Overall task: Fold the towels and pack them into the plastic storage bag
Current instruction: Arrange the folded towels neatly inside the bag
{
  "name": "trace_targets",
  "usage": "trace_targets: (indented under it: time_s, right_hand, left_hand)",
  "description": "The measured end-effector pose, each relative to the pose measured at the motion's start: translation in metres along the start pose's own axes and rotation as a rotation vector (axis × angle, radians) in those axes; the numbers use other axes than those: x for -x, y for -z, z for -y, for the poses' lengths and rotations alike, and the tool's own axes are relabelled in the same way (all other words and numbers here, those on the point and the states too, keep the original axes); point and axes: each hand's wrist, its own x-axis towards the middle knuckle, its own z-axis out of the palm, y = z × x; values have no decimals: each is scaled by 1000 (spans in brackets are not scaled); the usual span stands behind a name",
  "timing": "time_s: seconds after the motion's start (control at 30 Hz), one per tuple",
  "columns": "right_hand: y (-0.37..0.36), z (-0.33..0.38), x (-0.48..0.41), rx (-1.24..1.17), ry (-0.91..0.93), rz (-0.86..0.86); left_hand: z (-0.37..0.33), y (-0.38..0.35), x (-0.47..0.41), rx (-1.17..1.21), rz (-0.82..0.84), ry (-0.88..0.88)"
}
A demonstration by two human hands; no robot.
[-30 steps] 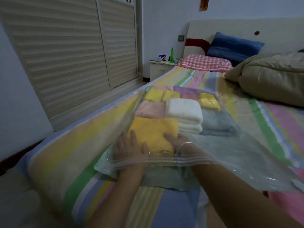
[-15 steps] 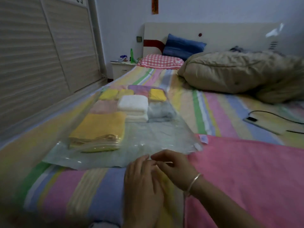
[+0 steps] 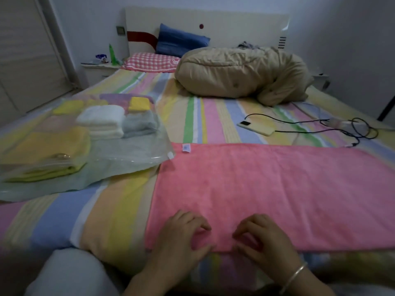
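both left hand (image 3: 181, 239) and right hand (image 3: 265, 240) on pink towel (image 3: 267, 189) near edge, fingers (image 3: 195, 221) curled, grip unclear
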Motion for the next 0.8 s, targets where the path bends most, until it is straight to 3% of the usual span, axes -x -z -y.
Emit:
trace_targets:
  time_s: [0.2, 0.37, 0.5, 0.57, 0.67, 0.73, 0.8]
  right_hand:
    - [-3, 2, 9, 152, 126, -35]
    - [-4, 0, 7, 149, 74, -156]
    - [2, 14, 13, 251, 141, -286]
    - [4, 26, 20, 223, 21, -318]
    - [0, 40, 32, -102, -286, -194]
    - [-2, 42, 35, -526, -444, -67]
    - [8, 41, 33, -881, -607, -87]
  left_hand:
    - [2, 1, 4, -173, 188, -65]
    - [8, 5, 6, -14, 93, 139]
    - [2, 10, 5, 49, 89, 246]
    - [-3, 13, 4, 123, 81, 356]
    - [-7, 15, 1, 177, 66, 488]
    - [-12, 17, 0, 160, 51, 525]
    - [-17, 17, -1, 142, 35, 546]
